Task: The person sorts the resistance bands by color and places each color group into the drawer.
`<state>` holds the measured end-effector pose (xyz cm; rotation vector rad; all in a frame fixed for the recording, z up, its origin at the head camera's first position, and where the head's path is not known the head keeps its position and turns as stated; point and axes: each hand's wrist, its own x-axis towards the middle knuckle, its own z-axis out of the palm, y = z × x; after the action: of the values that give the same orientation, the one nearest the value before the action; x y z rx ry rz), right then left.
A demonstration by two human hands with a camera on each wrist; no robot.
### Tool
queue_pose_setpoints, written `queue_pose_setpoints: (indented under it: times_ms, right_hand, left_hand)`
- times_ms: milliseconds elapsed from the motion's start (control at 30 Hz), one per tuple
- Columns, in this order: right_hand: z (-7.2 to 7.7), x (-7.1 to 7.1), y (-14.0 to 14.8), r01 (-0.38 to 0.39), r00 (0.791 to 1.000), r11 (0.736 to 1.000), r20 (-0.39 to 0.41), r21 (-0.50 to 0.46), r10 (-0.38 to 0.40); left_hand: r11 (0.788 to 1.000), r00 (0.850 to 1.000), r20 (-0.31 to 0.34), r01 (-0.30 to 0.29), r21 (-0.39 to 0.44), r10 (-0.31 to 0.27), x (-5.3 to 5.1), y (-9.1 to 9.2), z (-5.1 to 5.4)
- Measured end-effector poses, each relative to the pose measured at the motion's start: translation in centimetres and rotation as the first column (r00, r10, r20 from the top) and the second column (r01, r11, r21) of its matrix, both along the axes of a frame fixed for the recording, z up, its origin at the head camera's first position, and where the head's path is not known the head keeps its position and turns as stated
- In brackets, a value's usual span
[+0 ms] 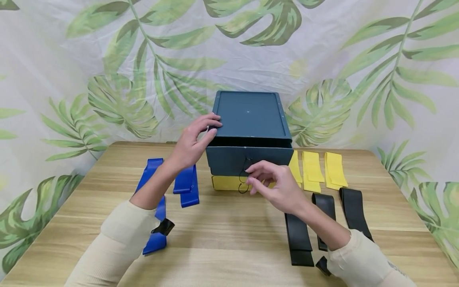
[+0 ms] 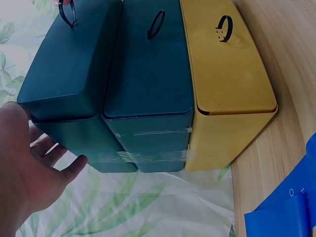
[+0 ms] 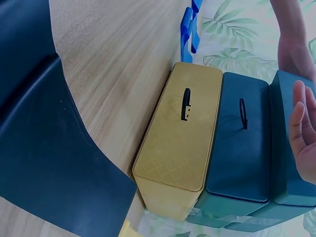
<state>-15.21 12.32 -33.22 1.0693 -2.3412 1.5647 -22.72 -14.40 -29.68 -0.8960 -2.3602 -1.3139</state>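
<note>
- the top drawer [image 1: 227, 160] is seen part-open in the teal box [image 1: 251, 121]; judged light and stiff, best held by its loop [image 2: 73, 14]
- the loop is pinched by the right hand [image 1: 274, 183]
- the box's left edge is touched by the spread left hand [image 1: 191, 141]

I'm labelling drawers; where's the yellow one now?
In the head view, the yellow drawer sits near the centre, beneath the dark teal drawers, with blue strips to its left and yellow strips right.

Stacked drawers [image 1: 229, 158] stand on the table [image 1: 222, 247], strips [image 1: 183, 181] either side
</note>
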Motion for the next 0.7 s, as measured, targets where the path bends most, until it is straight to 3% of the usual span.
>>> queue_pose_setpoints:
  times_ms: [367,700]
  right_hand:
    - [0.26,0.47,0.09,-0.009,1.000,1.000,-0.009,0.005,0.009]
    - [0.23,0.87,0.19,-0.024,1.000,1.000,-0.013,0.013,0.025]
  left_hand:
    - [0.997,1.000,0.005,-0.024,-0.068,0.024,0.08,-0.24,0.50]
    - [0.998,0.999,0.024,-0.022,-0.052,0.024,0.06,-0.42,0.57]
